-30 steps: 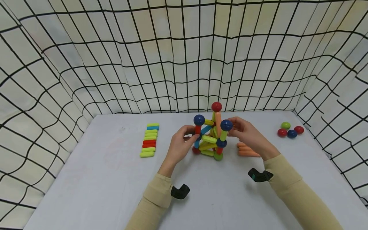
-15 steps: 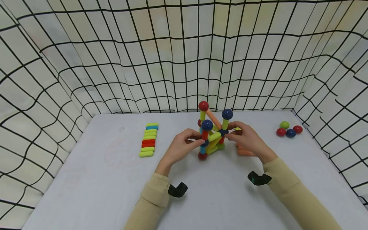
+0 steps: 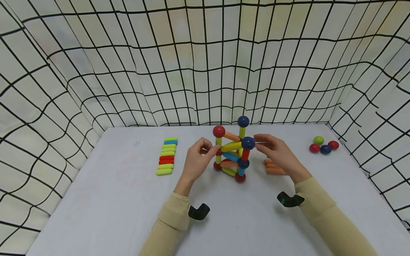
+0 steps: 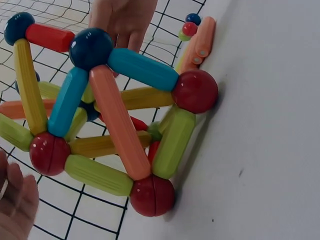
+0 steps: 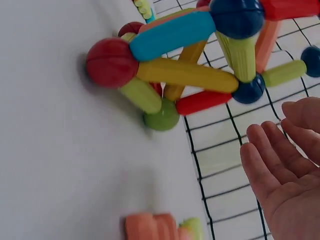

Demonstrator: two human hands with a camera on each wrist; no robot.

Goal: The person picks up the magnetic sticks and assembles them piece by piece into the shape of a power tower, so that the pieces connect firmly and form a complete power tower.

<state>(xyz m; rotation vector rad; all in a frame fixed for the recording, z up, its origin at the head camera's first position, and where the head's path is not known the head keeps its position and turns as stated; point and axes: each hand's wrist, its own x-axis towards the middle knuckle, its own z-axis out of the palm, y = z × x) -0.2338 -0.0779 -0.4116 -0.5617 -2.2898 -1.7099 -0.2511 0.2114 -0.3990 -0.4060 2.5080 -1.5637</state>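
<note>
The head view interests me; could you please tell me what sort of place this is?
Probably a screened-off tabletop recording station: a black grid rises on three visible sides of the white table, which bears a ball-and-rod model, and the person has wrist-worn black devices.

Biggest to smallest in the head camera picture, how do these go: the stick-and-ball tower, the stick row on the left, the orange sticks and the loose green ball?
1. Stick-and-ball tower
2. Stick row
3. Orange sticks, going by what shows; the right hand hides part
4. Green ball
</note>
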